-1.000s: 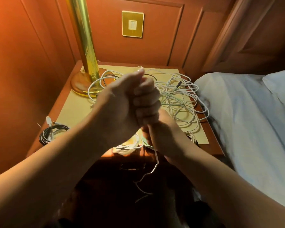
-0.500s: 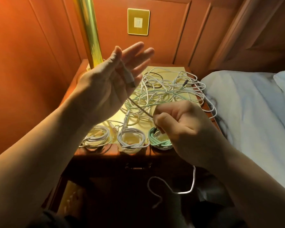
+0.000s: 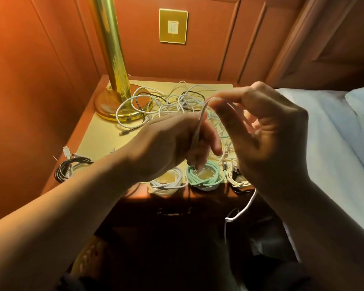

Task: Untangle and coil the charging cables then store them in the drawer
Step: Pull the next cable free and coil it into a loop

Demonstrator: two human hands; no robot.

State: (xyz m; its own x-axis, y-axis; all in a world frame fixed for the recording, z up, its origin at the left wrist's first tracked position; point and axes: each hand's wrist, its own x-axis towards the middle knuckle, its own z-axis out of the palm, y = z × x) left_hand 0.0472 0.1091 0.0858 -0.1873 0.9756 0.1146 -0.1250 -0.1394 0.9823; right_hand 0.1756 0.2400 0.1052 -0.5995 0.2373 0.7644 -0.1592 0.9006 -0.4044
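Black coil (image 3: 72, 168): far left on the nightstand (image 3: 88, 114), we see a dark cable bundled up by the left edge, a white plug just beside it.
Lamp (image 3: 114, 59): brass column rising off a round base at the back left corner, loose loops lying against that base.
Tangle (image 3: 168, 101): we've got a heap of white and black charging cables spread over the yellow mat (image 3: 97, 135) behind our hands, not sorted yet.
Left hand (image 3: 172, 143): fingers curled, and we're gripping a white cable (image 3: 199, 127) that runs up through the fist towards the other hand.
White coil (image 3: 166, 183): wound up and sitting at the front edge, just under our left wrist.
Green coil (image 3: 204, 175): mint-coloured, neatly looped, right beside the white one at the front edge.
Wall switch (image 3: 173, 25): gold plate on the wood panelling, above the tangle.
Right hand (image 3: 261, 131): raised, thumb and forefinger pinching the top bend of that same white cable; the other fingers hang loosely.
Cable tail: we see it drop below the right wrist and dangle in front of the dark drawer front (image 3: 173, 211).
Cream coil (image 3: 237, 179): partly hidden behind our right wrist.
Bed (image 3: 334, 143): pale sheet off to the right.
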